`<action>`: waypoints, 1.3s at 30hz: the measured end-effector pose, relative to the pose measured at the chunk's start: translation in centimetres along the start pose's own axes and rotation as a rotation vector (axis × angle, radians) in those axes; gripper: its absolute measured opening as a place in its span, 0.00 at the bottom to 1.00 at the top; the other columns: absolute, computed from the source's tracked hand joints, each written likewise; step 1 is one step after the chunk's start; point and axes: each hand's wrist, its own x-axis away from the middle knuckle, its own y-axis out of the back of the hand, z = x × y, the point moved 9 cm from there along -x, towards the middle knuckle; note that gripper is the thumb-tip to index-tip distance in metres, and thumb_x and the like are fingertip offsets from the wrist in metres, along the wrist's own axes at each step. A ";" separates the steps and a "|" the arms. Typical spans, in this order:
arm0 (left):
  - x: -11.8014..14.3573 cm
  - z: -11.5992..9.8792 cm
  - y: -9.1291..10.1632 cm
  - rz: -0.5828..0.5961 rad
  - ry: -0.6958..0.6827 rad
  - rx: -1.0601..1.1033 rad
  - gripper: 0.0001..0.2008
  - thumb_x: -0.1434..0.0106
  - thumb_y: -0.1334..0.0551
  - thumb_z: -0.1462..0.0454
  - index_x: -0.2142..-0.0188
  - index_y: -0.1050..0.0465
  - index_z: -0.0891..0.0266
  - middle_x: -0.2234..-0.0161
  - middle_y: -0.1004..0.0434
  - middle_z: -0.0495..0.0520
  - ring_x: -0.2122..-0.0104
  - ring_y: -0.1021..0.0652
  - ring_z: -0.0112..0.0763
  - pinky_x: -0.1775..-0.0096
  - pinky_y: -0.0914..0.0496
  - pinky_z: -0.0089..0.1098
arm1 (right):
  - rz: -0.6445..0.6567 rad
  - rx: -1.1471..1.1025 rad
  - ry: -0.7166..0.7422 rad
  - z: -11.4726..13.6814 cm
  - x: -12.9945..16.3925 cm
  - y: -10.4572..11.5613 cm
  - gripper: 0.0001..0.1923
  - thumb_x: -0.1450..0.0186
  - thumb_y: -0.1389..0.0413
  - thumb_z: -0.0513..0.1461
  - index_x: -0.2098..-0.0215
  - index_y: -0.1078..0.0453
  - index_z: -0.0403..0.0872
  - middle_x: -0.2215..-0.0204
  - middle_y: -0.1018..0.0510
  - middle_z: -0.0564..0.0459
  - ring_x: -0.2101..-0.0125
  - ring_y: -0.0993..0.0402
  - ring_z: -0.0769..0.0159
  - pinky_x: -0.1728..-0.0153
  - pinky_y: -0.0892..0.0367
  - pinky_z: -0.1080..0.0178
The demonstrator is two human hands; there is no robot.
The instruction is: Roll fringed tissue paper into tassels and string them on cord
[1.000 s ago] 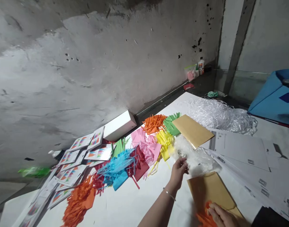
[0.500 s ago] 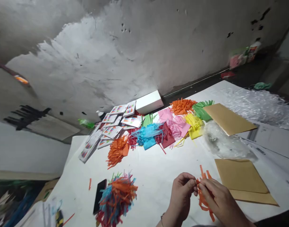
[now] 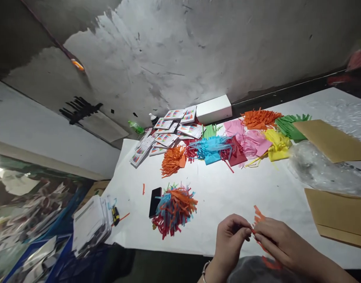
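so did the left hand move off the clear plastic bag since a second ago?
Yes. The left hand has come back toward the body, now pinching orange paper strips with the right hand, well away from the clear plastic bag.

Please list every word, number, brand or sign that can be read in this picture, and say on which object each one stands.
No text can be read.
Small white cards: coloured triangle patterns only; any print is too small.
White box: its visible faces are blank.
Brown envelopes: plain, nothing written.
Stack of white sheets: dark marks, blurred.
Bottle: label too small.
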 end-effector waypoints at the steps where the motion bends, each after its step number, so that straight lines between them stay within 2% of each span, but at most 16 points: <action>1: 0.3 0.0 0.3 0.009 -0.001 0.005 0.09 0.48 0.28 0.62 0.73 0.23 0.65 0.75 0.26 0.51 0.77 0.28 0.27 0.73 0.33 0.28 | 0.003 0.002 -0.003 0.2 -0.1 -0.4 0.15 0.27 0.57 0.39 0.70 0.36 0.51 0.74 0.25 0.57 0.72 0.29 0.66 0.71 0.35 0.64; 6: 1.0 -0.1 1.4 0.011 -0.006 -0.021 0.09 0.47 0.29 0.61 0.73 0.24 0.64 0.76 0.26 0.50 0.77 0.28 0.26 0.72 0.33 0.28 | -0.009 0.075 0.024 1.6 -0.7 -1.5 0.16 0.27 0.57 0.39 0.71 0.35 0.50 0.75 0.26 0.55 0.74 0.31 0.65 0.71 0.35 0.62; 9: 1.2 -0.2 2.1 -0.016 -0.024 -0.058 0.08 0.46 0.30 0.62 0.70 0.24 0.64 0.74 0.24 0.52 0.75 0.26 0.28 0.69 0.31 0.29 | -0.060 0.070 -0.015 1.6 -0.7 -1.6 0.17 0.27 0.58 0.39 0.70 0.33 0.51 0.75 0.25 0.54 0.73 0.30 0.63 0.71 0.33 0.61; 14: 1.1 -0.4 2.8 -0.024 -0.075 -0.162 0.10 0.43 0.31 0.61 0.63 0.23 0.64 0.71 0.20 0.55 0.72 0.24 0.31 0.66 0.27 0.32 | -0.144 -0.087 -0.116 0.4 -0.2 -1.5 0.11 0.27 0.53 0.43 0.58 0.29 0.53 0.65 0.21 0.52 0.65 0.25 0.61 0.64 0.29 0.61; 18: 1.1 -1.2 2.6 0.008 -0.159 -0.272 0.07 0.42 0.32 0.62 0.65 0.23 0.64 0.69 0.21 0.55 0.70 0.23 0.31 0.64 0.26 0.32 | -0.156 -0.099 -0.079 0.8 -0.2 -1.2 0.15 0.26 0.56 0.41 0.64 0.29 0.51 0.70 0.22 0.53 0.68 0.27 0.63 0.66 0.31 0.62; 24: 0.9 -2.0 2.0 0.024 -0.214 -0.348 0.04 0.41 0.34 0.65 0.66 0.22 0.63 0.69 0.21 0.54 0.69 0.22 0.31 0.64 0.26 0.31 | -0.165 -0.107 -0.083 0.4 -0.5 -0.7 0.12 0.26 0.53 0.42 0.63 0.29 0.51 0.68 0.21 0.54 0.66 0.26 0.66 0.65 0.31 0.64; 27: 0.6 -1.4 2.2 0.010 -0.166 -0.297 0.06 0.42 0.33 0.64 0.65 0.22 0.63 0.69 0.20 0.55 0.70 0.22 0.32 0.64 0.26 0.32 | -0.160 -0.117 -0.065 0.1 -0.5 -0.8 0.14 0.26 0.55 0.41 0.64 0.29 0.51 0.71 0.22 0.55 0.69 0.26 0.67 0.67 0.32 0.66; 30: 0.2 -0.6 2.2 0.054 -0.055 -0.156 0.09 0.44 0.30 0.62 0.64 0.22 0.64 0.69 0.19 0.57 0.69 0.20 0.34 0.63 0.25 0.33 | -0.149 -0.144 -0.091 -0.5 -0.5 -0.8 0.14 0.26 0.55 0.42 0.63 0.29 0.51 0.70 0.22 0.55 0.69 0.25 0.68 0.67 0.32 0.66; 32: 0.1 -0.7 2.1 0.084 -0.012 -0.139 0.08 0.41 0.32 0.61 0.66 0.22 0.65 0.72 0.19 0.56 0.71 0.20 0.33 0.65 0.25 0.33 | -0.146 -0.152 -0.110 -0.8 -0.5 -0.7 0.15 0.26 0.55 0.43 0.63 0.28 0.51 0.71 0.22 0.55 0.69 0.25 0.68 0.67 0.31 0.66; 34: 0.2 -1.4 2.2 0.091 -0.043 -0.258 0.08 0.39 0.35 0.61 0.69 0.22 0.65 0.74 0.21 0.55 0.73 0.22 0.31 0.67 0.27 0.30 | -0.128 -0.157 -0.116 -0.8 -0.5 -0.8 0.16 0.26 0.55 0.43 0.64 0.28 0.51 0.71 0.22 0.55 0.69 0.24 0.67 0.67 0.31 0.66; 36: 0.3 -2.4 2.1 0.090 -0.133 -0.455 0.07 0.38 0.37 0.64 0.70 0.23 0.64 0.74 0.21 0.54 0.73 0.23 0.29 0.67 0.29 0.29 | -0.099 -0.161 -0.118 -0.8 -0.6 -1.0 0.15 0.26 0.55 0.44 0.62 0.27 0.52 0.69 0.21 0.55 0.68 0.23 0.66 0.66 0.30 0.66; 39: 0.8 -3.4 1.7 0.105 -0.293 -0.701 0.05 0.40 0.39 0.68 0.69 0.24 0.62 0.72 0.22 0.53 0.71 0.26 0.28 0.66 0.32 0.27 | -0.065 -0.150 -0.098 -0.8 -0.9 -1.7 0.11 0.29 0.48 0.45 0.51 0.29 0.53 0.61 0.19 0.52 0.62 0.22 0.64 0.61 0.28 0.65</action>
